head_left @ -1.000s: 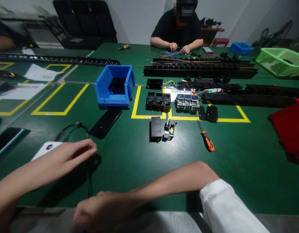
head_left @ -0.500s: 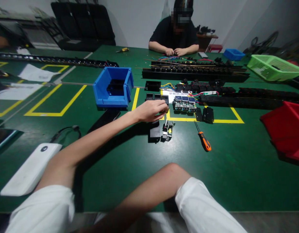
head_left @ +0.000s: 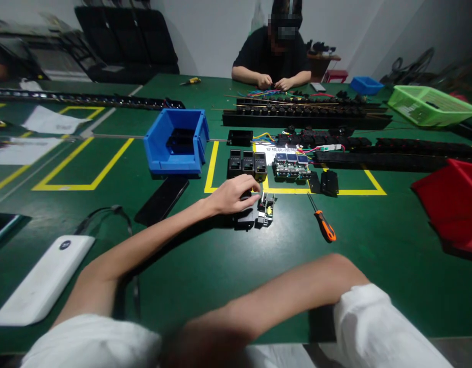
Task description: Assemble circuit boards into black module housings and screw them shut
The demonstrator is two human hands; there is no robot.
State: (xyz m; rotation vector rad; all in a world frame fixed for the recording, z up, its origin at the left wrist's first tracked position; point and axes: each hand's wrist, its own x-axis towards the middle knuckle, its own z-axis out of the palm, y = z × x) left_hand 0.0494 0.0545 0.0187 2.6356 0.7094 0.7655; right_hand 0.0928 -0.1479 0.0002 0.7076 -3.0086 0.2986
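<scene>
My left hand (head_left: 232, 195) reaches out over the green table, its fingers curled round the top of a small black box (head_left: 246, 220). Right beside the box stands an open module with a bare circuit board (head_left: 266, 209). Just beyond, three black modules (head_left: 247, 162) stand in a row inside a yellow taped rectangle. My right forearm lies across the near table edge. My right hand (head_left: 197, 345) is a dark blur at the bottom edge, and its fingers cannot be made out.
An orange-handled screwdriver (head_left: 325, 226) lies right of the box. Circuit boards (head_left: 291, 166), a blue bin (head_left: 177, 140), a flat black device (head_left: 162, 200), a white power bank (head_left: 44, 278), a red bin (head_left: 456, 204) and long black power strips (head_left: 305, 118) are about. A person (head_left: 272, 56) works opposite.
My left hand went from the white power bank out to the row of modules, then drew back onto the black box. My right arm shifted along the near edge.
</scene>
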